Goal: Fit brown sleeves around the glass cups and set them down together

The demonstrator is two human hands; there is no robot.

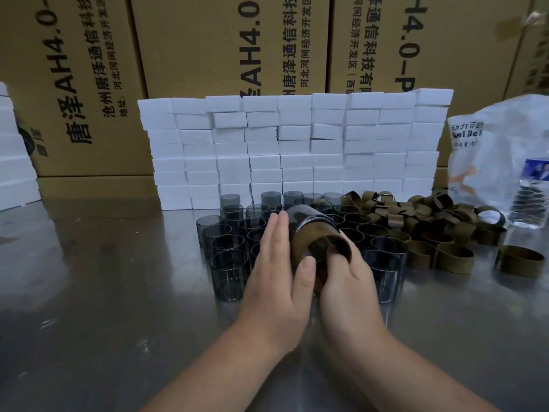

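Note:
A glass cup (309, 221) lies tilted between my hands above the table, mouth toward me, with a brown sleeve (320, 242) around its near end. My left hand (276, 263) lies flat against the cup's left side, fingers straight, thumb at the rim. My right hand (347, 281) grips the sleeved end, with fingers curled inside the cup's mouth. Behind and beneath stands a cluster of several smoky grey glass cups (228, 263). A heap of loose brown sleeves (427, 227) lies to the right of them.
A wall of stacked white foam blocks (294, 144) stands behind the cups, with cardboard boxes (208, 40) beyond. A white plastic bag (505, 144) and a water bottle (531, 194) sit at the right. The steel table (104, 278) reflects light.

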